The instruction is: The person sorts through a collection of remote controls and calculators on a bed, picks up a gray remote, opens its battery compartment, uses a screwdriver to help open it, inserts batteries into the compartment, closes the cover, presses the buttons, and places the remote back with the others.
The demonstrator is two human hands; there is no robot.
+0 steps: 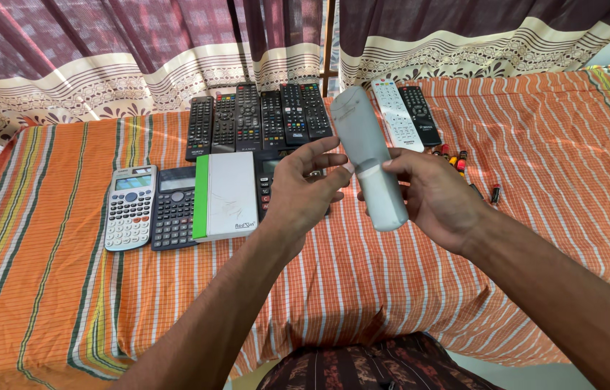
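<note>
A person holds a grey remote (367, 155) in the air above an orange striped desk (363, 282), its back facing up. The right hand (435, 198) cradles the lower half from beneath, fingers curled round it and the thumb lying across the battery cover. The left hand (305, 189) hovers just beside it, fingers loosely spread and holding nothing, fingertips near the cover's edge.

To do this well, I judge the right hand should grip firmly while the thumb slides the cover along the body, with the left steadying the top end so the remote does not tip.

On the desk behind lies a row of black remotes (258, 119), then a white remote (397, 115) and another black one (420, 114). To the left lie two calculators (152, 208) and a white box with a green edge (225, 196). Small batteries (456, 157) are scattered near the right hand and could roll if knocked. Patterned curtains (139, 50) hang behind. Nothing stands between the hands and the remote.
</note>
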